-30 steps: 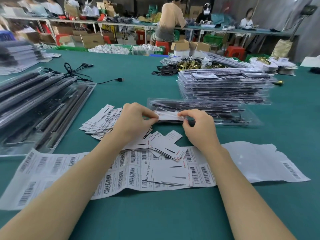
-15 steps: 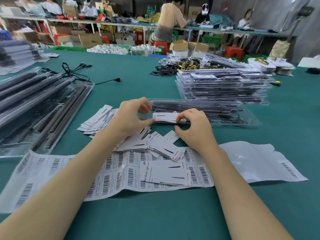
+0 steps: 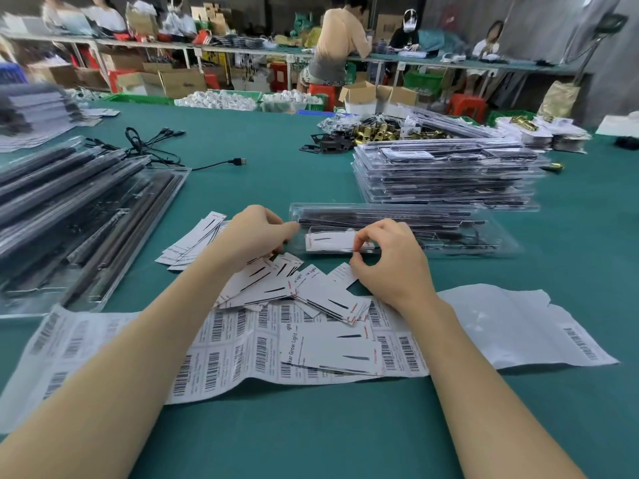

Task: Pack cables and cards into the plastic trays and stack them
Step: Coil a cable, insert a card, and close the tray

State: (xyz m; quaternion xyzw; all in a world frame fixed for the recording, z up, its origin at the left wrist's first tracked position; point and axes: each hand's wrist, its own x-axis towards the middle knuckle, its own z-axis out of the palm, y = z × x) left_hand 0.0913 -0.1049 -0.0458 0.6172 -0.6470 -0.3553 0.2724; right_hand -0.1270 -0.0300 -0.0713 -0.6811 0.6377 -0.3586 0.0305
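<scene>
Workshop; green bench [image 3: 311, 444]. Tray [image 3: 491, 236] lies mid-bench before the stack [image 3: 446, 181]. Card [image 3: 328, 242] sits in its near-left pocket. Left hand [image 3: 252, 236] fingers curled at the tray end; right hand [image 3: 387, 261] fingers pinch the card edge. Advice: seat card flat before stacking.

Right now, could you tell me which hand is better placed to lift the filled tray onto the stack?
Probably the right hand: it sits at the clear tray, on the side nearest the stack of trays. The left hand is at the tray's far end, beside the loose cards.
</scene>
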